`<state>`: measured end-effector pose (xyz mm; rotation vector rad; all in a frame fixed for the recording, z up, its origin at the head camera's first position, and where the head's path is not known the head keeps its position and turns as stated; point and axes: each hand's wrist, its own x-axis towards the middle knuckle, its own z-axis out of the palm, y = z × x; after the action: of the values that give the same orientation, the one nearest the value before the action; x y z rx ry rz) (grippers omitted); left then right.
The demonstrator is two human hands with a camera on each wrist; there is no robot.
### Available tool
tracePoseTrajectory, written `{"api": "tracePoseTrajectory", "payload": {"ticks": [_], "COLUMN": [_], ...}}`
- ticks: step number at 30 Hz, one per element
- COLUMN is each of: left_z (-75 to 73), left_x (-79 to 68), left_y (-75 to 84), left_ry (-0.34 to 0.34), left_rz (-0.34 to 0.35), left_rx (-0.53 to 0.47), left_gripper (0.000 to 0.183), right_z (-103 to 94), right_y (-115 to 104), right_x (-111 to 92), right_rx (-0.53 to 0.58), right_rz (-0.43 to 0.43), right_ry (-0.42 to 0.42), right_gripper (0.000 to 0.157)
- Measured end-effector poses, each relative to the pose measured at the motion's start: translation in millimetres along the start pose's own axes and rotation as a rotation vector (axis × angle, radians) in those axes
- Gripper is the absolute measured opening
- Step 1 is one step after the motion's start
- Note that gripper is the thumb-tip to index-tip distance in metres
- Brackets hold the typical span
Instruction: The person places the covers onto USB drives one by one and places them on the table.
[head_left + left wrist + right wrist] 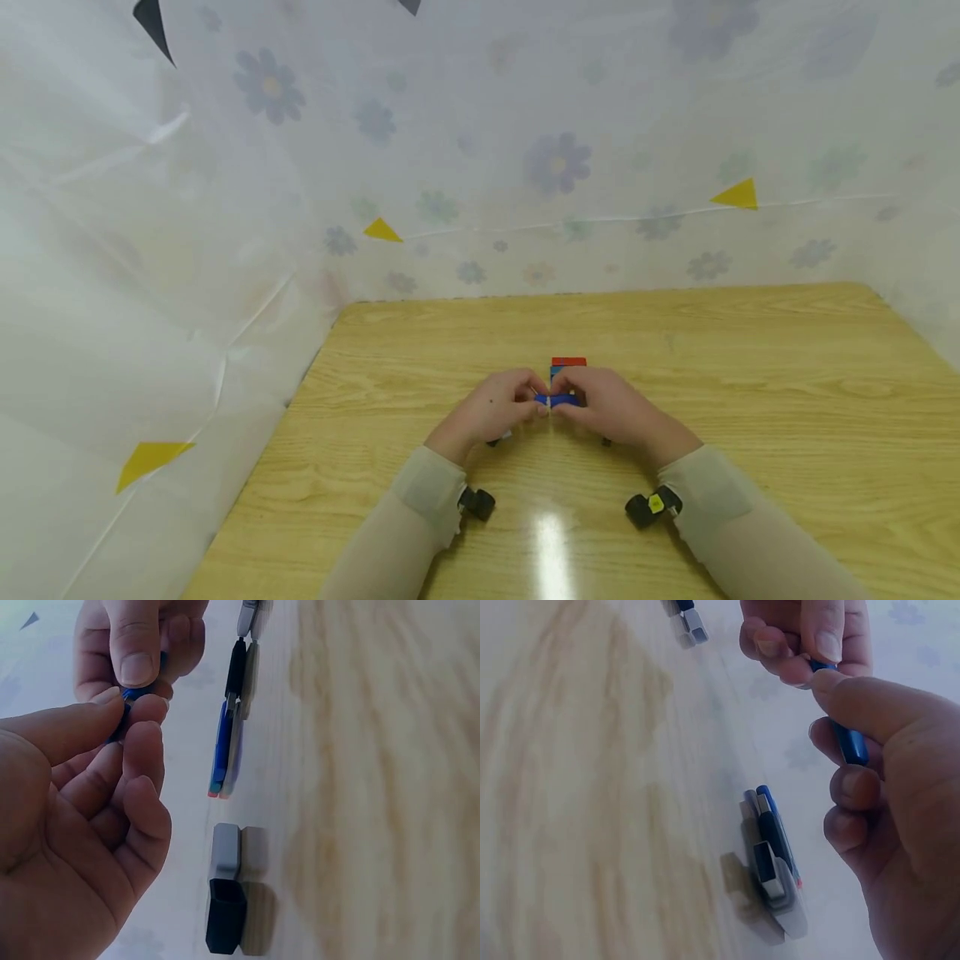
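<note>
A slim blue rod-like piece (561,401) is held in the air between both hands, above the table. My left hand (498,406) pinches one end with thumb and fingertips. My right hand (609,406) pinches the other end, and in the right wrist view a length of the blue piece (851,744) shows between its fingers. The hands almost touch, so the middle is mostly hidden. Behind them lie a red piece (568,362) and a blue piece (557,372), partly covered by the right hand.
On the wooden table (675,500), a grey block (226,851) and a black hollow piece (226,916) lie end to end at the left. A black piece (236,669) and a pale hollow piece (771,881) lie elsewhere. Flower-patterned sheeting (480,167) hangs behind.
</note>
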<state>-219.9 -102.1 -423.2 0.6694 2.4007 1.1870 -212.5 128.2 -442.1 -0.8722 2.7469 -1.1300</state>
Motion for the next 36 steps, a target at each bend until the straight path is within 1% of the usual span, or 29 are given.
{"api": "tracePoseTrajectory", "payload": {"ticks": [4,9,12,16,18,20,23,25,27,32,36], "left_z": [0.3,0.1,-0.3,-0.6,-0.7,-0.5,-0.2,-0.3,-0.5,-1.0,-1.7], "left_x": [0.4,1.1,1.1,-0.1,-1.2,-2.3,-3.7,-4.1,-3.7,-1.3,-0.7], "left_y": [0.2,1.5,2.0,3.3,3.5,3.5,3.5,4.0,4.3,3.5,1.5], "left_ry": [0.013,0.054,0.067,0.079,0.090,0.102,0.122,0.134,0.146,0.178,0.194], "left_rz": [-0.016,-0.043,-0.050,-0.035,-0.018,0.003,0.027,0.031,0.031,0.024,0.028], "left_rx": [-0.035,-0.059,-0.054,-0.055,-0.052,-0.039,-0.022,-0.020,-0.023,-0.036,-0.064], "left_gripper": [0.015,0.012,0.011,0.010,0.008,0.007,0.005,0.005,0.006,0.009,0.018], "right_z": [1.3,-0.1,-1.5,-2.4,-2.2,-1.3,0.3,1.1,1.0,-0.3,-1.1], "right_y": [-1.5,-3.2,-4.6,-4.7,-3.0,0.2,4.6,6.7,7.0,4.8,4.7], "right_x": [0.3,-0.3,-0.6,0.7,1.5,2.0,1.8,1.6,1.4,-0.2,-0.9], "right_rx": [0.082,0.239,0.315,0.363,0.366,0.343,0.314,0.301,0.299,0.255,0.243], "right_rz": [0.025,0.091,0.133,0.162,0.172,0.177,0.170,0.158,0.147,0.127,0.130], "right_ry": [0.028,0.058,0.058,0.043,0.020,-0.013,-0.057,-0.067,-0.059,0.002,0.045], "right_gripper": [0.013,0.009,0.008,0.011,0.014,0.017,0.026,0.029,0.031,0.030,0.026]}}
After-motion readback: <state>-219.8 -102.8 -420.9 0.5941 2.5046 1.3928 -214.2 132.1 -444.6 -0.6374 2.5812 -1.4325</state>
